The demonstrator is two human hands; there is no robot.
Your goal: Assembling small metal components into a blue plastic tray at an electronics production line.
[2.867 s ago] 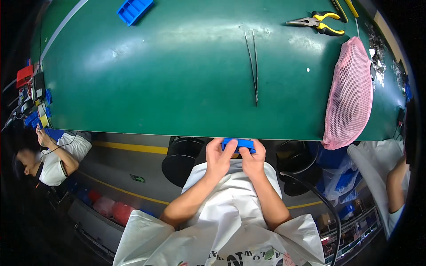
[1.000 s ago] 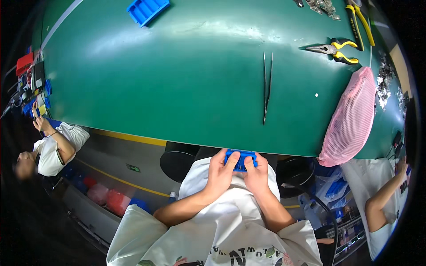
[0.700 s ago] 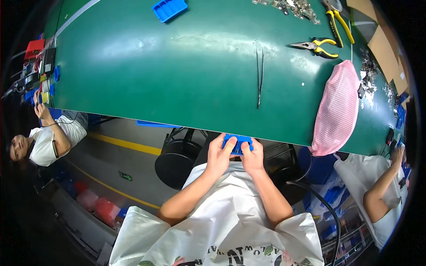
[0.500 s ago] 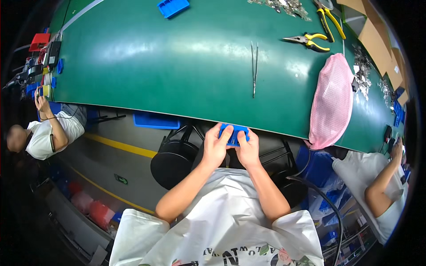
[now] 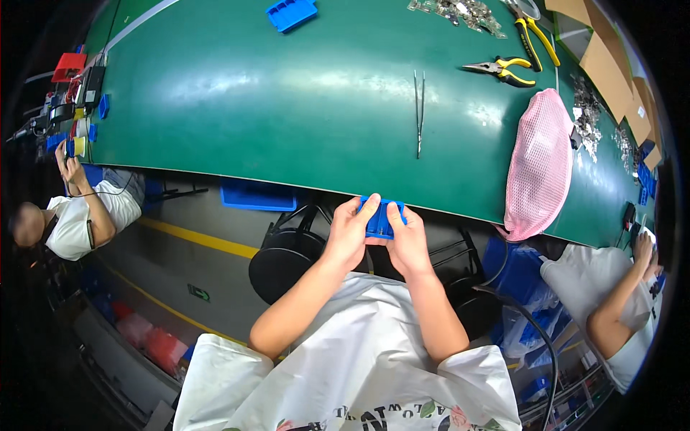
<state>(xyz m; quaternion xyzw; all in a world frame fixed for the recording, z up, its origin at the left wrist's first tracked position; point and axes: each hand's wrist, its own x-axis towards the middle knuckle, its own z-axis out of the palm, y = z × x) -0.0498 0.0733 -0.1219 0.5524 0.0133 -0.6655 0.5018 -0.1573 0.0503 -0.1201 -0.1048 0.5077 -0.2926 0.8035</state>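
At the near edge of the bench I hold a small blue plastic compartment tray (image 5: 380,225) in both hands. My left hand (image 5: 348,235) is closed round its left side, with the thumb over the top rim. On the other side my right hand (image 5: 410,243) grips it, its thumb laid across the inside. Ridges between the compartments show between my thumbs; whatever small things lie in it are too small to make out. Beyond my hands, a pair of metal tweezers (image 5: 420,118) lies on the green bench top (image 5: 287,122).
Yellow-and-black long-nose pliers (image 5: 503,70), a second pair of pliers (image 5: 533,39), a pink mesh cover (image 5: 537,169) and small metal parts (image 5: 467,14) lie to the right. Another blue tray (image 5: 291,14) sits far off. Co-workers (image 5: 97,215) sit at both sides; a black stool (image 5: 284,262) stands lower left.
Both thumbs have shifted up along the tray, and more of its compartments shows between them. The whole view has shifted slightly, so the bench things appear a little farther right.
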